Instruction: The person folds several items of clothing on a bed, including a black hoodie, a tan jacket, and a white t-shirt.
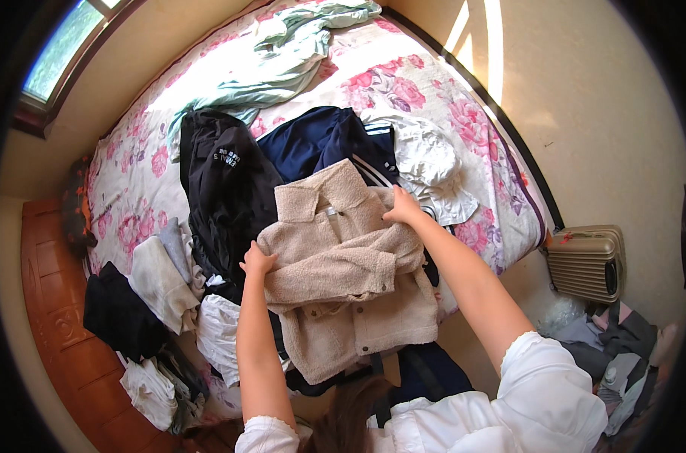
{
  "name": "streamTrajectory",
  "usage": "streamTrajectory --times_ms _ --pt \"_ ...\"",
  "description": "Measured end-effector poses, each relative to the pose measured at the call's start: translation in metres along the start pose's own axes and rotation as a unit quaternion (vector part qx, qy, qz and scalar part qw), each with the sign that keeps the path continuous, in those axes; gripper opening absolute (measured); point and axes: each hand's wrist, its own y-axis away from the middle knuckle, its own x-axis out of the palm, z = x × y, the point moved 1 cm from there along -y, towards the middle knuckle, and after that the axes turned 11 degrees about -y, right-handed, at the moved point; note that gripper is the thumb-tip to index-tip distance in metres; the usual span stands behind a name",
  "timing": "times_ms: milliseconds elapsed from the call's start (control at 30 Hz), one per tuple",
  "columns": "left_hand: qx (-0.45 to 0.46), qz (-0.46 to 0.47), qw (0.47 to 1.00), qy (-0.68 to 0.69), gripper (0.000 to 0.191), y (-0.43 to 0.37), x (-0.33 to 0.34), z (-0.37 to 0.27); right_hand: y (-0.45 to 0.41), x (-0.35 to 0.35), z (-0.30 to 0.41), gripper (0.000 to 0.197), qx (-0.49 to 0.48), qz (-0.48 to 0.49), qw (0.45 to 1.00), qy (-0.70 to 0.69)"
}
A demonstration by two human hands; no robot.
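A beige fleece jacket (343,272) with a wide collar and dark buttons lies in front of me, its sleeves folded across the front. My left hand (258,259) grips its left edge near the shoulder. At the opposite shoulder, my right hand (402,205) holds the fleece, thumb on top. Black trousers (224,181) with white lettering lie beyond the jacket on the left. Navy clothing (320,139) with white stripes is partly under the collar. Beside it on the right is a crumpled white garment (428,158).
The bed has a floral sheet (150,164) and a rumpled pale green cloth (286,73). Grey garments (167,283), a black one (122,311) and white ones (150,390) lie at the left. A ribbed suitcase (584,263) and a clothes pile (620,345) are at the right.
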Motion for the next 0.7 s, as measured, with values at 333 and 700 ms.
streamTrajectory --times_ms 333,700 --pt "0.040 -0.252 0.943 0.215 0.030 0.009 -0.044 0.034 -0.027 -0.047 0.004 0.024 -0.137 -0.156 0.967 -0.147" --pt "0.253 -0.341 0.904 0.041 0.053 0.142 0.043 0.085 0.114 -0.042 -0.054 0.038 -0.276 -0.085 0.907 -0.307"
